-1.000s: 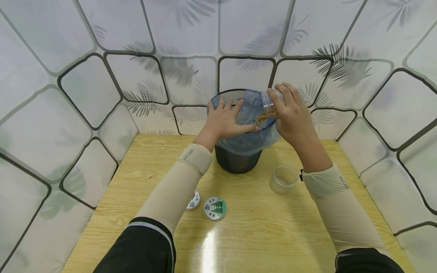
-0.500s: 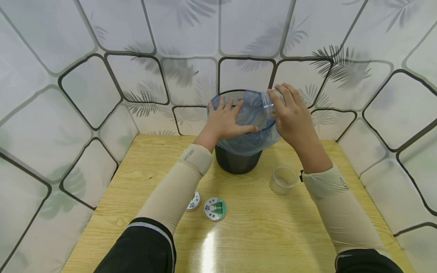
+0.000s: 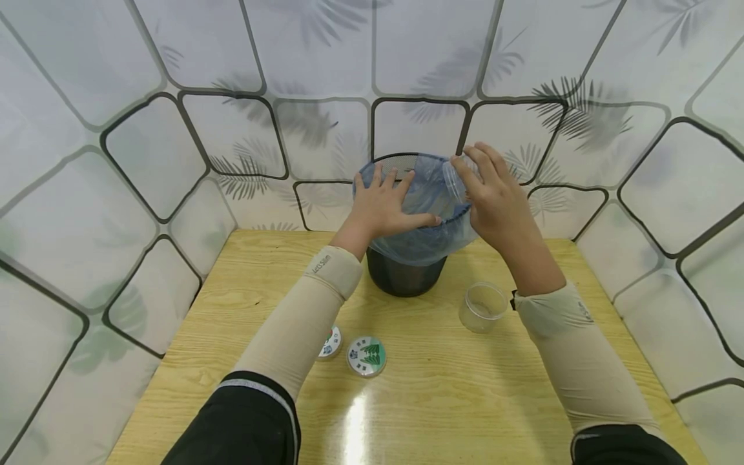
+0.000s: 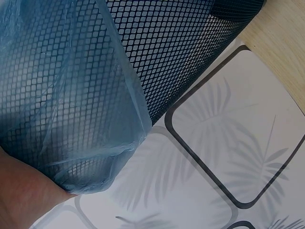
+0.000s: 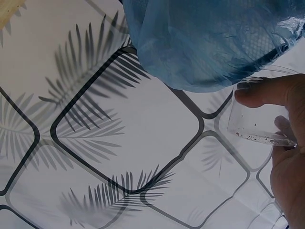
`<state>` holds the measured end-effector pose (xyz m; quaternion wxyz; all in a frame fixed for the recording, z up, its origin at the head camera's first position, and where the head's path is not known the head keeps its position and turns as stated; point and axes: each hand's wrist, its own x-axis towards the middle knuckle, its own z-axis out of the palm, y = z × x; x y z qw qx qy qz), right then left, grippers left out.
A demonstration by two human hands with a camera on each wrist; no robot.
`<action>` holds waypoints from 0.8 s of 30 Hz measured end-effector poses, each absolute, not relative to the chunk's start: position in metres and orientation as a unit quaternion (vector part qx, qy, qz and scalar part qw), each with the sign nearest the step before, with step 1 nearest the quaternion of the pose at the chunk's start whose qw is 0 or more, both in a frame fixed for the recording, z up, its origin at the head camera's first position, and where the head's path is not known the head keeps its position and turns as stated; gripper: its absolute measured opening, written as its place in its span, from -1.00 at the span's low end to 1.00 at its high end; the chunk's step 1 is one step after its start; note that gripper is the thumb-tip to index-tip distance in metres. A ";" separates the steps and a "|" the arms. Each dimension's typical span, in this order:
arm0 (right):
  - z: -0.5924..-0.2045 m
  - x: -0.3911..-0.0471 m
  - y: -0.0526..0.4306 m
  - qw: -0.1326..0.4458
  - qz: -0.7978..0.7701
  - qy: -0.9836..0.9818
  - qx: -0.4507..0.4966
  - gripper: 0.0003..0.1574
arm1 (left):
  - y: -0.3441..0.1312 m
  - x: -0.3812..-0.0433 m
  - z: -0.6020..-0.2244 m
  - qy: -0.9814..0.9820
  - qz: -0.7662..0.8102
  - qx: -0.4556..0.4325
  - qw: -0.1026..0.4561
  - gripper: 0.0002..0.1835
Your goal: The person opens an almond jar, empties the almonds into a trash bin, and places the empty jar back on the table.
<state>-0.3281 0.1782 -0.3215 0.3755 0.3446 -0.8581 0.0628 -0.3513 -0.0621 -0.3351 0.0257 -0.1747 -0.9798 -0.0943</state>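
Tilted over the bin's right side, a clear plastic jar (image 3: pixel 456 179) is gripped by my right hand (image 3: pixel 501 194). The right wrist view shows the jar (image 5: pixel 255 117) see-through, with small dark specks clinging near its base. My left hand (image 3: pixel 380 208) lies across the near left rim of the black mesh bin (image 3: pixel 405 274), its fingers straight and spread. A thin blue plastic bag (image 3: pixel 421 245) lines the bin and folds down over its outside. In the left wrist view, the bag (image 4: pixel 95 95) covers part of the mesh. The bin's bottom inside is hidden.
A second clear jar (image 3: pixel 482 307), without a lid, stands on the wooden table (image 3: pixel 442 400) right of the bin. Two round lids, a green and white one (image 3: pixel 366 356) and another (image 3: pixel 330 341) partly behind my left forearm, lie in front. A patterned wall (image 3: pixel 325 129) rises behind.
Brownish strips at the jar's mouth one second ago have dropped out of sight into the bin. My right hand has tipped the jar slightly further. The left hand stays in place.
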 end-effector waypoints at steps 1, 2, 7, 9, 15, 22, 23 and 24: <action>-0.322 -0.328 0.178 0.373 0.063 -0.859 0.345 -0.10 | -0.062 -0.351 -0.335 -0.980 -0.095 -0.175 0.026 0.23; -0.322 -0.328 0.178 0.371 0.063 -0.860 0.345 -0.08 | -0.062 -0.351 -0.335 -0.980 -0.094 -0.175 0.025 0.23; -0.323 -0.328 0.179 0.363 0.058 -0.863 0.345 -0.03 | -0.062 -0.352 -0.335 -0.980 -0.094 -0.175 0.026 0.23; -0.322 -0.328 0.178 0.362 0.059 -0.863 0.347 -0.01 | -0.062 -0.352 -0.335 -0.980 -0.092 -0.174 0.026 0.24; -0.322 -0.329 0.177 0.381 0.065 -0.855 0.346 -0.01 | -0.062 -0.352 -0.335 -0.980 -0.090 -0.173 0.027 0.24; -0.322 -0.329 0.176 0.408 0.073 -0.848 0.330 -0.09 | -0.063 -0.352 -0.336 -0.980 -0.096 -0.174 0.031 0.24; -0.322 -0.329 0.176 0.409 0.069 -0.849 0.327 -0.07 | -0.063 -0.352 -0.336 -0.980 -0.095 -0.174 0.030 0.24; -0.322 -0.328 0.176 0.411 0.067 -0.850 0.324 -0.05 | -0.063 -0.352 -0.337 -0.980 -0.095 -0.174 0.030 0.24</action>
